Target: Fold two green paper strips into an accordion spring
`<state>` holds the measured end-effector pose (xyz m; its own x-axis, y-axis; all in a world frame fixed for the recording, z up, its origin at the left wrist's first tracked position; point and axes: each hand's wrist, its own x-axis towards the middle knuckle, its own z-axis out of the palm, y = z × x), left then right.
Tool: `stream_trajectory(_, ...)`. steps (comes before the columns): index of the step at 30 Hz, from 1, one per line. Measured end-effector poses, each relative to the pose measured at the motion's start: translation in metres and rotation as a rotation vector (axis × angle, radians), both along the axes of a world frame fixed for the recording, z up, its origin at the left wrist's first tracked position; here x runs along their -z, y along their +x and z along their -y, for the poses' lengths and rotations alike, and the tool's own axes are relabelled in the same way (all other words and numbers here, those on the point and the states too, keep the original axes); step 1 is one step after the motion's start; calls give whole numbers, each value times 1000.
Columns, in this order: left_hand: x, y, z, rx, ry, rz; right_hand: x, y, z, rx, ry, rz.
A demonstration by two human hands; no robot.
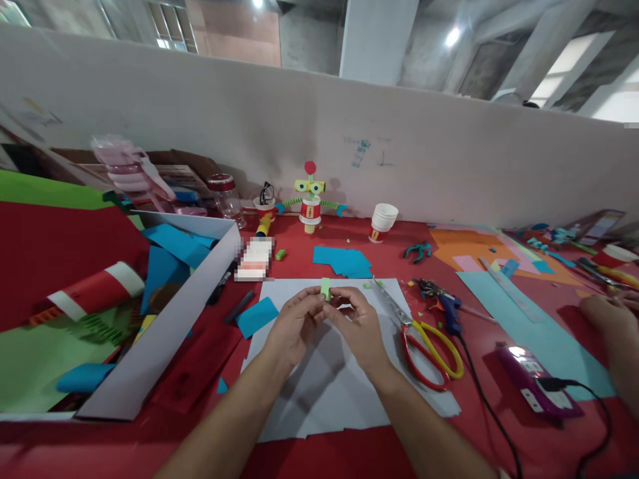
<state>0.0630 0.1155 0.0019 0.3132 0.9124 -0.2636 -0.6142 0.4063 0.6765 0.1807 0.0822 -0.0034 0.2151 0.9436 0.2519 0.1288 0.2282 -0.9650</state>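
Over white paper sheets [319,399] my two hands meet around a small light-green paper piece [325,288]. My left hand [300,319] pinches its lower end between thumb and fingers. My right hand [355,322] has its thumb and fingertips curled at the piece from the other side. Large scissors [424,349] with red and yellow handles lie to the right of my right hand. A blue paper piece [257,317] rests left of my left hand, and more blue paper [344,261] lies beyond both hands.
A box [190,313] of craft scraps stands left. Behind are a paper-cup figure [310,211] and stacked paper cups [383,221]. A blue glue gun [450,314] and purple power strip [536,382] trail cables at right. Another person's hand [606,316] is at the right edge.
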Motion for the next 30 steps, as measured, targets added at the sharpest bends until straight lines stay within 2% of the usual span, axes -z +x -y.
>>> stream_trajectory(6,-2,-2,-1,31,-70,-14,0,1,-2,39,5,-1)
stream_trajectory(11,-1,-4,-1,27,-28,-82,4,4,-6,-24,-79,-100)
stream_trajectory(18,-4,-2,2,5,71,-203,3,11,-8,-54,-120,-57)
stream_trajectory(22,-3,1,3,-40,71,-173,4,6,-6,-15,-169,-127)
stream_trajectory(26,-2,4,4,-105,27,-108,8,-2,-4,-3,-97,-101)
stream_trajectory(30,0,4,5,-101,18,-88,6,-3,-4,11,-86,-81)
